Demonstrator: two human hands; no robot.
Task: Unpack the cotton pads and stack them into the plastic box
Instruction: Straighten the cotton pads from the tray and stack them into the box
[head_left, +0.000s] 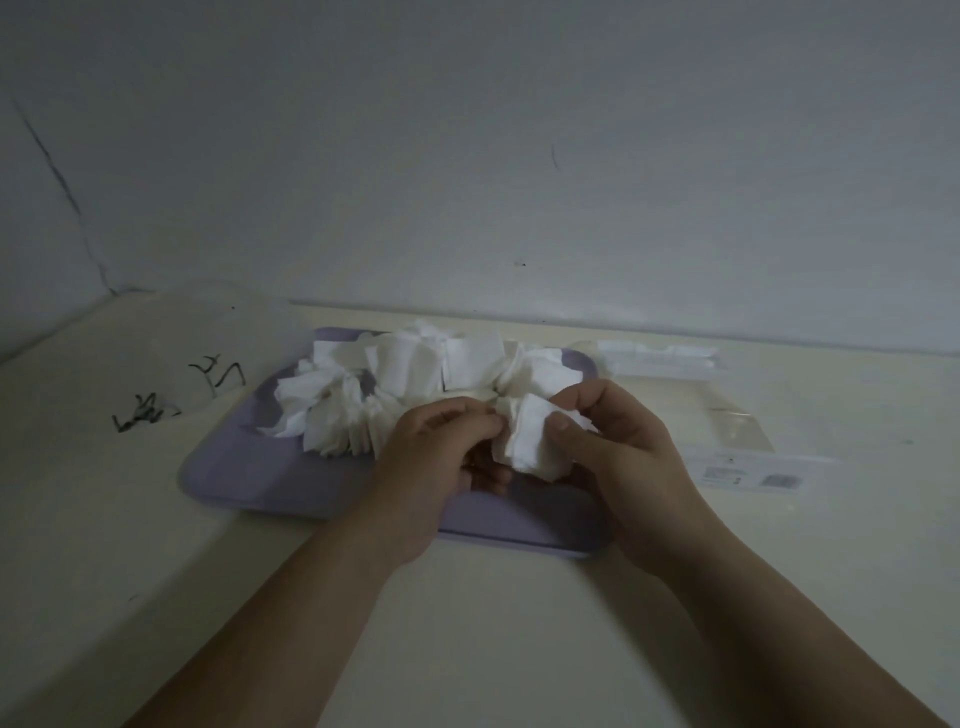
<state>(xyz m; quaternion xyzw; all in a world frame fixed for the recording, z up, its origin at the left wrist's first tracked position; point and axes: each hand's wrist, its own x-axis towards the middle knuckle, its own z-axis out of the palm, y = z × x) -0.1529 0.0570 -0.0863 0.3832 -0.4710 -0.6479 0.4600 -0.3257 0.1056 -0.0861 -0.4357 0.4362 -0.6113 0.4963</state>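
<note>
Judging by how things lie, the unpacking looks finished and the stacking has hardly begun. Loose cotton pads (415, 374) lie in a disordered heap across the far half of a lilac tray (270, 478). A crumpled clear wrapper (654, 358), seemingly empty, lies on the surface (467, 623) just beyond the tray's far right corner. Above the near right part of the tray, both hands work on a small bunch (527, 434) of pads. The left hand (431, 457) pinches its left edge with curled fingers, and the right hand (618, 447) grips its right side, thumb across the front. They are probably squaring a few pads into a neat pile, and nearly the whole heap is left to gather. Right of the tray lies a transparent shape (727, 421) with printed labels (748, 475) along its near edge, probably the plastic box. In this dim light its walls barely show, and I cannot tell whether it is open or holds any pads. Fingers hide the underside of the bunch, and the dark marks (156, 405) on the surface at far left are too blurred to identify.
</note>
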